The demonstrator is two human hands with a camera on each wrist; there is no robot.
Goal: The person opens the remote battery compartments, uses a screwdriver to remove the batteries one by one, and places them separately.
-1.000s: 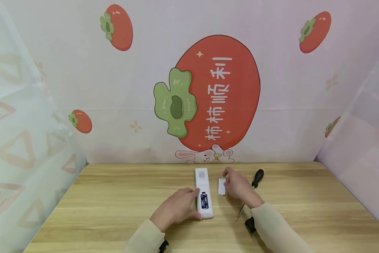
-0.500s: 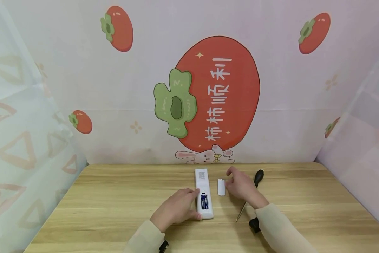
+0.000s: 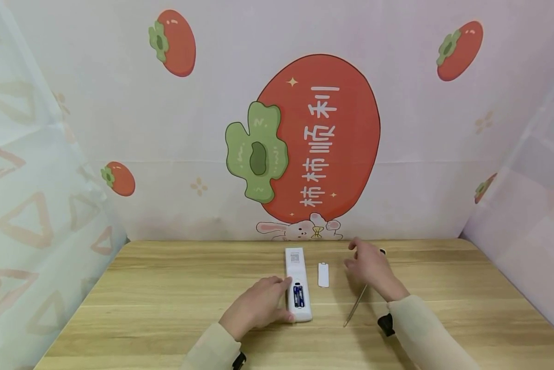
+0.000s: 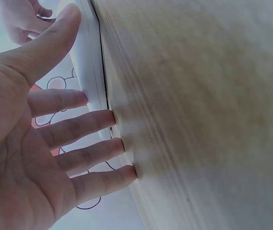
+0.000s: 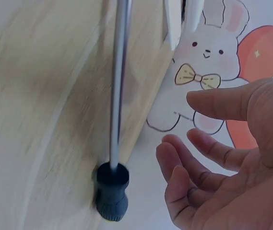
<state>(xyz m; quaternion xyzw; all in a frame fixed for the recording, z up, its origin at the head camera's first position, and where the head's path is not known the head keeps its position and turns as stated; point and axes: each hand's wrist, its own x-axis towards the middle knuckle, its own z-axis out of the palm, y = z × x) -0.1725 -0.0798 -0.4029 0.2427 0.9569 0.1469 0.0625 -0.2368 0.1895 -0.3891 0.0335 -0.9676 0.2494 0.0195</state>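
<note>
A white remote control (image 3: 296, 268) lies back up on the table, its compartment showing two blue batteries (image 3: 299, 296). My left hand (image 3: 257, 304) rests against its left side. In the left wrist view the fingers are straight, with thumb and index finger touching the remote's edge (image 4: 85, 48). To the remote's right lies the white battery cover (image 3: 323, 275), apart from both hands. My right hand (image 3: 374, 266) hovers over the screwdriver (image 3: 356, 307), hiding most of its handle in the head view. The right wrist view shows the black handle (image 5: 112, 191) beside loosely bent fingers that hold nothing.
The wooden table (image 3: 175, 293) ends at a printed backdrop (image 3: 203, 128) with persimmons and a rabbit. White printed sheets flank it at left and right. A black wrist strap (image 3: 386, 325) shows under the right sleeve.
My right hand has moved from beside the battery cover rightward, over the screwdriver. The cover lies on the table, slightly straighter. My left hand and the remote have stayed in place.
</note>
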